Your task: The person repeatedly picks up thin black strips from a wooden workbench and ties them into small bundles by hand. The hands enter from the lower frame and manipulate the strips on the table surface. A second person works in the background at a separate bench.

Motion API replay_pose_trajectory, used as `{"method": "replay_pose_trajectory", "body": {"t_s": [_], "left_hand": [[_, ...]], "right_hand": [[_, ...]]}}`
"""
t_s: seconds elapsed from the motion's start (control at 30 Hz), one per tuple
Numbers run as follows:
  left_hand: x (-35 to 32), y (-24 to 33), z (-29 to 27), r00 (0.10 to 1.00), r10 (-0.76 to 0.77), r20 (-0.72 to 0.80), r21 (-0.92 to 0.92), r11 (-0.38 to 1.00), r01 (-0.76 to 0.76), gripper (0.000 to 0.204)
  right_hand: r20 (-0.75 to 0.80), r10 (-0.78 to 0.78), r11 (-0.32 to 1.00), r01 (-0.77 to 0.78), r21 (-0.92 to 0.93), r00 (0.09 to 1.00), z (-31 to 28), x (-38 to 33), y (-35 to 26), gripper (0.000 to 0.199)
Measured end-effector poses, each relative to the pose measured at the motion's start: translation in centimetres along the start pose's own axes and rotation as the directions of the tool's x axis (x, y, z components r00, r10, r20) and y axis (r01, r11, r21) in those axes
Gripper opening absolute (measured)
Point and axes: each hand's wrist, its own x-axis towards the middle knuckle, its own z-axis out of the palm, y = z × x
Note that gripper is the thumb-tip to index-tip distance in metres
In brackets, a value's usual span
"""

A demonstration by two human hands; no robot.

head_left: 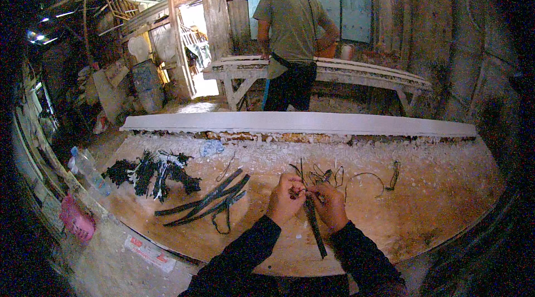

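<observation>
1. Work table (390,213): brown, dusted with white residue. All the handwork sits here, near the middle of the close edge.
2. Far bench (368,78): long, pale, braced legs, beyond the table. A co-worker (290,35) stands at it, back turned; the co-worker's hands cannot be made out.
3. White board (301,124): runs along the table's far edge.
4. Black bundles (146,171): frayed, some pale strands among them, at the left of the table. Plastic bottle (92,174) just beyond the left edge; pink basket (77,219) lower, also off the table.
5. Loose strips (196,201): several, dark and flat, crossing one another between the bundles and the left hand.
6. Left hand (286,199): closed, fingers curled, tips pinching the dark strip (315,229) near its upper part.
7. Right hand (330,206): closed in a pinch against the left fingertips, on the same strip. Whether a thread is also caught there, cannot tell.
8. Dark strip: hangs below the hands, slanting down toward the near edge.
9. Step in hand (judged): fine two-handed fingertip work at the strip's upper part. Next move (judged) calls for a steady left pinch while the right fingertips manipulate.
10. Thin cord (341,174): looped, just beyond the right hand.
</observation>
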Motion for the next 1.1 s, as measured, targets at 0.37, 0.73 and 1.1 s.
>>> {"method": "replay_pose_trajectory", "body": {"t_s": [0.37, 0.73, 1.1], "left_hand": [[-0.9, -1.3, 0.7, 0.997, 0.083, 0.011, 0.090, 0.992, -0.083, 0.027], [-0.7, -1.7, 0.9, 0.992, 0.090, 0.084, -0.086, 0.993, -0.083, 0.025], [-0.1, 1.2, -0.4, 0.959, -0.199, 0.202, -0.323, 0.911, 0.257, 0.037]], "right_hand": [[0.005, -0.001, 0.999, 0.001, -0.048, 1.000, -0.5, 0.0, -0.1, 0.011], [0.139, 0.120, 0.933, -0.160, 0.323, 0.983, -0.6, -0.1, 1.0, 0.012], [0.502, 0.285, 0.349, -0.576, 0.739, 0.817, -0.8, 0.4, 2.0, 0.004]]}}
